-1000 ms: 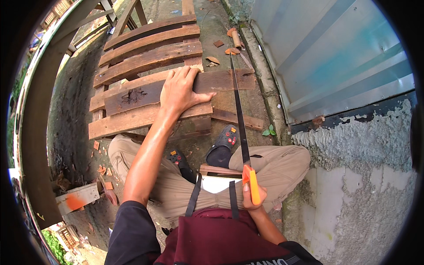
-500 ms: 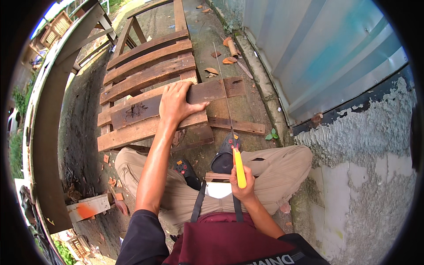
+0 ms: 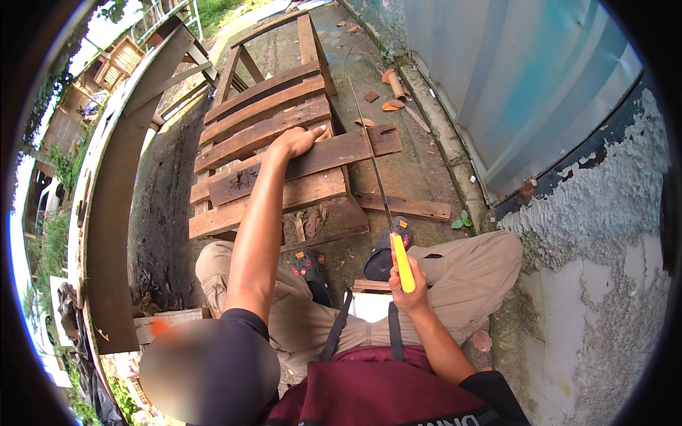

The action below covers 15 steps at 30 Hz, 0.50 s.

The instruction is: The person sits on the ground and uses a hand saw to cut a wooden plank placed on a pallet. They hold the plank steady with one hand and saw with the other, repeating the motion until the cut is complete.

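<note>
The left hand (image 3: 297,142) lies flat, fingers together, on a dark loose plank (image 3: 312,160) across the wooden pallet (image 3: 263,135) near its right edge. The right hand (image 3: 406,287) is wrapped around the yellow handle of a handsaw (image 3: 380,192), whose thin blade crosses the plank's right end.

Soft, even daylight filled the scene, with no hard shadows; only a faint shade lay under the weathered brown slatted wooden pallet (image 3: 270,153). Beyond the pallet's far left corner the sky was blown out to white. The pale blue corrugated metal wall (image 3: 526,78) to the pallet's right carried a mild sheen without glare. Focus was sharp across the middle. Fisheye distortion bent the long grey wooden beam (image 3: 117,206) left of the pallet into an arc, and a black vignette ringed the picture. A blurred oval patch sat below the pallet, near the bottom edge.
</note>
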Available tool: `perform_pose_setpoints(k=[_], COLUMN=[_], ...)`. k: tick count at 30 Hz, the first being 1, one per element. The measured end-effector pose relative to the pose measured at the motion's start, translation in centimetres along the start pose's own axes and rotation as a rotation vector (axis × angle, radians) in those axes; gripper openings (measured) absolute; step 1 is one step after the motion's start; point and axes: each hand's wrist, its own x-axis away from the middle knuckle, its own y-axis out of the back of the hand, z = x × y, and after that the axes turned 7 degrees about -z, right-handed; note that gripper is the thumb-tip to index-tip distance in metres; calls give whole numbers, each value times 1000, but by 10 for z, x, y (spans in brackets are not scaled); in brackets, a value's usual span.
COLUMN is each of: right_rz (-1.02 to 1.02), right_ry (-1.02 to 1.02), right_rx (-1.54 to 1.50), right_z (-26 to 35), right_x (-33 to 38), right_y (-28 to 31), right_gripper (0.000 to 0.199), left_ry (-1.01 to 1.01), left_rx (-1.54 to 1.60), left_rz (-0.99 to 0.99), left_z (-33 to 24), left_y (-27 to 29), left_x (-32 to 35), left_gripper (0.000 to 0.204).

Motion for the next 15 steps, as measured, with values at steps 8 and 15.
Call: perform_pose_setpoints(k=[8,15], right_rz=[-18,-27], right_ry=[-6,-59], right_rx=[0,212], right_z=[30,33], right_x=[-17,10], right_y=[3,2], right_gripper=[25,15], left_ry=[0,-16], left_rx=[45,79], left_rz=[86,29], left_z=[-8,0], left_y=[0,-10], left_x=[-1,-3], left_gripper=[90,79])
